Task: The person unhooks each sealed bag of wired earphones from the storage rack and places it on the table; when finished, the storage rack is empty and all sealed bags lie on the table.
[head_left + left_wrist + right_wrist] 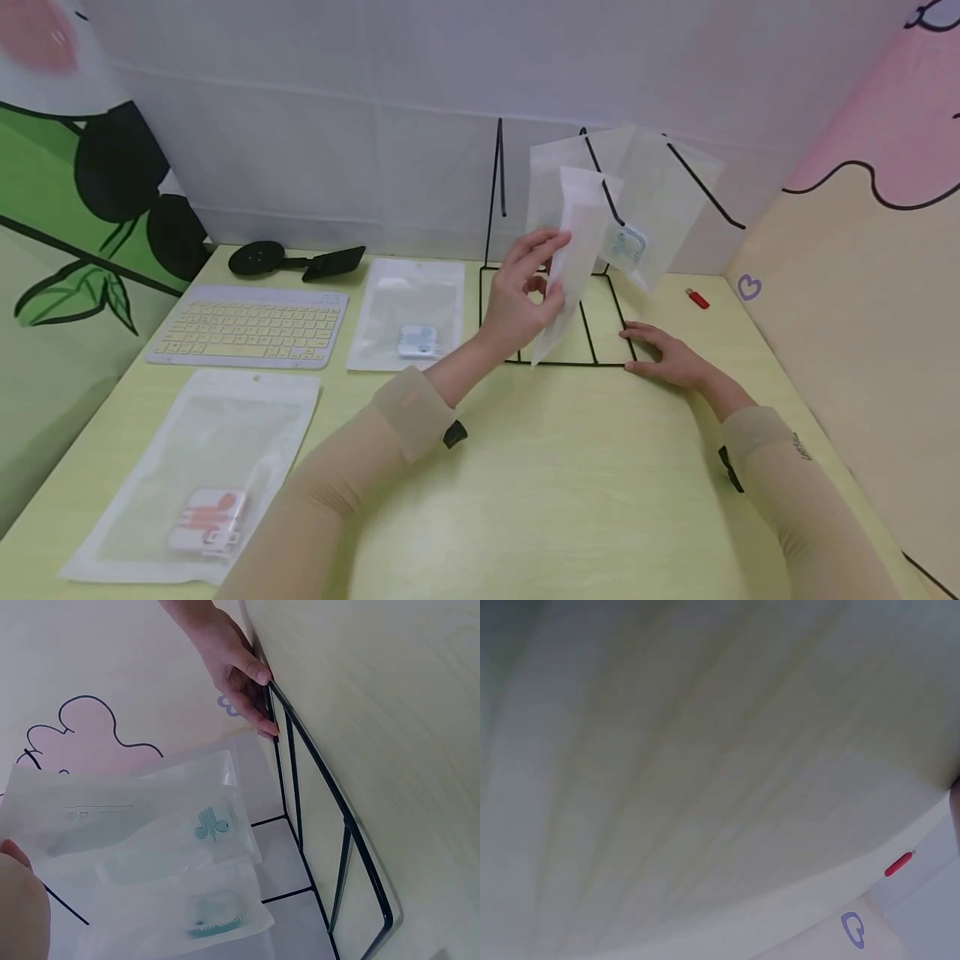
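My left hand (525, 287) pinches a white zip pouch (576, 242) by its near side, at the middle hook of a black wire rack (555, 364). In the left wrist view this pouch (112, 817) appears to hold a case with a teal earphone print. Whether the hook passes through it, I cannot tell. Another translucent pouch (667, 200) with a pale blue item hangs behind, at the rack's hooks. My right hand (667, 354) holds the rack's base at its front right corner, thumb at the corner and fingers over the side wire.
Left of the rack lies a pouch (408, 292) with a blue-printed case. Beyond it are a white keyboard (251, 325) and a black folding stand (296, 261). A larger pouch (202, 442) lies front left. A red USB stick (697, 298) sits right, near the wall.
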The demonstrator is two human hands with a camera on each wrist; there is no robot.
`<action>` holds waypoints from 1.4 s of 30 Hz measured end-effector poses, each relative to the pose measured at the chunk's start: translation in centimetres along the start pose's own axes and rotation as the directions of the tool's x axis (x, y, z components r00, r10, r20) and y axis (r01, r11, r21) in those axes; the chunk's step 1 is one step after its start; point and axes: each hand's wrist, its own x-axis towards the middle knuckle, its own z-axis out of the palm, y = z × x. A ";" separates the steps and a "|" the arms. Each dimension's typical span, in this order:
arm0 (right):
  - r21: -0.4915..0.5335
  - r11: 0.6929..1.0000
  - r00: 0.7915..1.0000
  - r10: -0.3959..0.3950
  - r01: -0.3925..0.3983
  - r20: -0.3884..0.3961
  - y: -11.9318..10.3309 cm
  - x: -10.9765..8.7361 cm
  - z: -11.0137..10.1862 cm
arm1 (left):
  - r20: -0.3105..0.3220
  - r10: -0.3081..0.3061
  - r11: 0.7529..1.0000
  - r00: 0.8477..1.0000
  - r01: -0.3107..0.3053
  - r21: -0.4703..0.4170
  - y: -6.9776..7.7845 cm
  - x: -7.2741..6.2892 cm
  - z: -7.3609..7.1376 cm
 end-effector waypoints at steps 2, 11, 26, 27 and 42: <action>0.001 1.000 1.000 -0.001 0.001 0.003 -0.1 0.0 0.0 | 0.003 0.006 1.000 1.000 -0.006 0.001 0.2 -0.2 0.0; 0.014 1.000 1.000 0.005 -0.005 0.008 -0.2 -0.1 -0.1 | 0.027 0.010 1.000 1.000 -0.011 0.004 1.0 -0.7 -0.3; 0.016 1.000 1.000 0.001 -0.001 0.010 -0.2 -0.1 -0.2 | 0.080 0.044 0.993 0.996 -0.052 0.106 2.0 -1.2 -1.6; 0.018 1.000 1.000 0.004 -0.004 0.010 -0.2 -0.1 -0.2 | 0.087 0.047 0.992 0.995 -0.056 0.113 2.0 -1.3 -1.6; 0.036 0.999 1.000 -0.006 0.006 0.003 0.2 0.0 -0.1 | 0.172 0.099 0.976 0.980 -0.130 0.174 3.9 -1.4 -2.7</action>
